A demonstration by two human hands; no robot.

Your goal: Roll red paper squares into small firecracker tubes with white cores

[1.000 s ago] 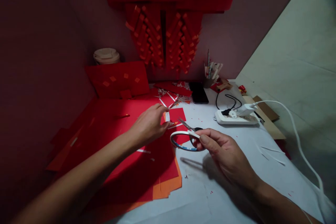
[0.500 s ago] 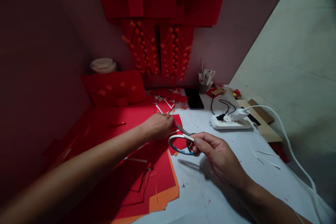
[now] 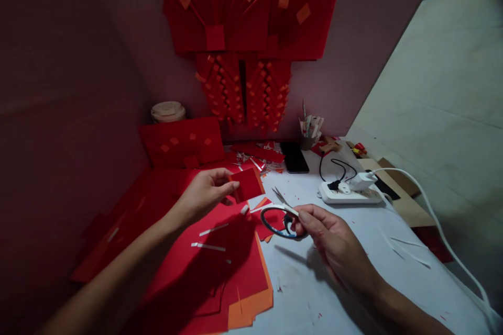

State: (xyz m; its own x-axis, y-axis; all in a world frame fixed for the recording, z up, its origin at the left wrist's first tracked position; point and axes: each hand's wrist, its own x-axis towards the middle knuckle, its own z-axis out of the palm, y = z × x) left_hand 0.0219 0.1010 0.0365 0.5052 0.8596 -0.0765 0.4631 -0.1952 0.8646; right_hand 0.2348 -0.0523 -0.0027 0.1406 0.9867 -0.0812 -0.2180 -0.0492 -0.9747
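Note:
My left hand [image 3: 208, 191] pinches a small red paper piece [image 3: 248, 183] with an orange edge, raised above the stacked red sheets. In my right hand [image 3: 334, 238] are a ring-shaped roll of white tape [image 3: 283, 208] and a pair of scissors [image 3: 281, 197]. The scissor blades point up and left, slightly apart. A dark handle loop shows through the roll. Beneath the hands lie large red sheets [image 3: 236, 272] over orange paper [image 3: 251, 306]. White strips [image 3: 210, 247] rest on the red sheets, and more red pieces lie under the roll.
A white power strip [image 3: 349, 193] with cables stands on the right of the white table [image 3: 298, 293]. Behind are a black phone [image 3: 294, 158], a pen cup [image 3: 308, 138] and paper scraps [image 3: 251, 159]. Red paper decorations [image 3: 220, 15] hang on the wall; a white tub [image 3: 168, 111] stands back left.
My left hand has moved left, away from the scissor tips, and now shows the red paper piece lifted. My right hand keeps the tape roll and scissors. The view has tilted upward slightly.

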